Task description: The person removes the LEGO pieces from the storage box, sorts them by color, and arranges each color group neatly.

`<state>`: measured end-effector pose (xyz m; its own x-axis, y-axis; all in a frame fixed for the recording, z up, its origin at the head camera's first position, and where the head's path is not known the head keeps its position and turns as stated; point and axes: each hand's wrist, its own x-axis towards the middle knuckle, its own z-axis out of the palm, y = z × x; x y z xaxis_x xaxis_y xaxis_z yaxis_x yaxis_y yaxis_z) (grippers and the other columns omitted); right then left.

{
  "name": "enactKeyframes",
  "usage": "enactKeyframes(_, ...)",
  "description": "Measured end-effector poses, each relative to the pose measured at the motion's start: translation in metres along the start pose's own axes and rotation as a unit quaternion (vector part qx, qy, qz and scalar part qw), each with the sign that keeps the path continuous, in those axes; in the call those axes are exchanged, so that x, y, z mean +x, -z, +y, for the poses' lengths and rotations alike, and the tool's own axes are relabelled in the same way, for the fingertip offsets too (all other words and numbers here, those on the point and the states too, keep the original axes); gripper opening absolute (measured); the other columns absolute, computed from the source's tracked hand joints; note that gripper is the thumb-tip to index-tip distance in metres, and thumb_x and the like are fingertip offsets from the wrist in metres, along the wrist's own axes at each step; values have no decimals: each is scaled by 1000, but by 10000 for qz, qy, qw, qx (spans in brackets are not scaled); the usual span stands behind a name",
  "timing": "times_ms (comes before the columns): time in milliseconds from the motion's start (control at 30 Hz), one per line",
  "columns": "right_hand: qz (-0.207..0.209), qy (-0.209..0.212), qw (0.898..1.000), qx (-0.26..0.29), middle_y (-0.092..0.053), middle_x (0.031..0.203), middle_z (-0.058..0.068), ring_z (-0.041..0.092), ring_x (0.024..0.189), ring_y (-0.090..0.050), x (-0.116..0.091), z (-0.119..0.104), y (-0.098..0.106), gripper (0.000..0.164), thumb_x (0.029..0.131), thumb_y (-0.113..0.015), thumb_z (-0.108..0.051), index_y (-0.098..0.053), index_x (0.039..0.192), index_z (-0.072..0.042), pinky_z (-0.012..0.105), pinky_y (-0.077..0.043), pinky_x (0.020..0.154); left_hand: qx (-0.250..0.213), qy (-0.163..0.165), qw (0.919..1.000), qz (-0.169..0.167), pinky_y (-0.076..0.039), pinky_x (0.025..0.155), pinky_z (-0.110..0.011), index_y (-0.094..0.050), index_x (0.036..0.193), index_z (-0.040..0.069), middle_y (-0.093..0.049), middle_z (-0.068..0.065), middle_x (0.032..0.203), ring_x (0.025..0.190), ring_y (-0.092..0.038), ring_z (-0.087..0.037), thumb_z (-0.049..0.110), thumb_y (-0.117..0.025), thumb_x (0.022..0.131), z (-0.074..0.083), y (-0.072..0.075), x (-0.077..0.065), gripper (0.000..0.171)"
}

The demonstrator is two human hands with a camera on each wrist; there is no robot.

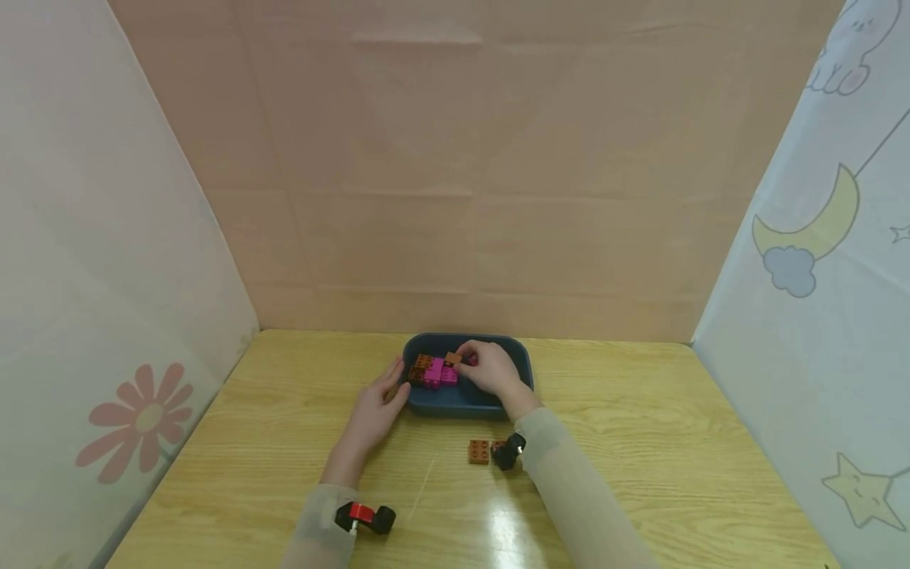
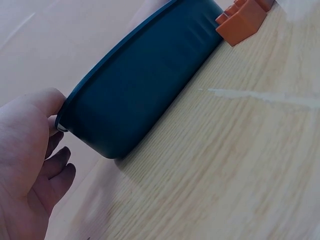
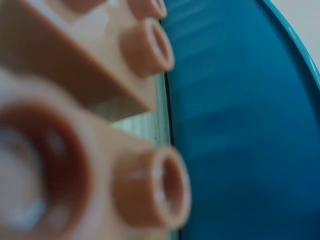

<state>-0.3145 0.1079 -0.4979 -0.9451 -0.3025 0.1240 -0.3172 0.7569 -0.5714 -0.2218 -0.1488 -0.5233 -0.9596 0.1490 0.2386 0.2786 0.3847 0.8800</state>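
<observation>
Inside the dark blue tray [image 1: 455,412], my right hand [image 1: 493,369] pinches an orange toy brick [image 1: 453,359] between thumb and fingertips. Below and left of that brick lie several magenta bricks [image 1: 433,374] and orange-brown bricks [image 1: 424,361]. Another bit of magenta shows beside the right fingers. My left hand [image 1: 374,408] is at the tray's left end, thumb and fingers right at the rim; in the left wrist view the hand [image 2: 25,150] meets the tray's corner, its lower fingers bent loosely under the rim.
On the wooden table [image 1: 284,442], two orange studded bricks stand in front of the tray: one brick [image 1: 479,452] is in plain sight, the other brick [image 1: 497,447] partly hidden by the right wrist camera [image 1: 508,452]. A plain backdrop [image 1: 462,197] rises behind the tray.
</observation>
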Motion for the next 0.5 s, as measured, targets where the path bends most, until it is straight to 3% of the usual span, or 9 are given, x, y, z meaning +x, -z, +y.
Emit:
enactKeyframes(267, 299, 6, 9986, 442, -74, 104, -1, 15, 81, -63, -2, -1, 7, 21, 97, -82, -29, -76, 112, -16, 35, -55, 70, -17, 45, 9999, 94, -33, 123, -47, -42, 160, -2, -35, -18, 170, 158, -29, -32, 14, -62, 110, 5, -1, 1, 56)
enactKeyframes(500, 339, 34, 9947, 973, -75, 104, 1, 18, 92, -70, -6, -4, 10, 26, 97, -81, -25, -72, 118, -12, 41, -61, 81, 61, 88, 9999, 134, -32, 124, -50, -42, 159, -3, -35, -16, 170, 158, -30, -34, 15, -62, 110, 6, -2, -1, 56)
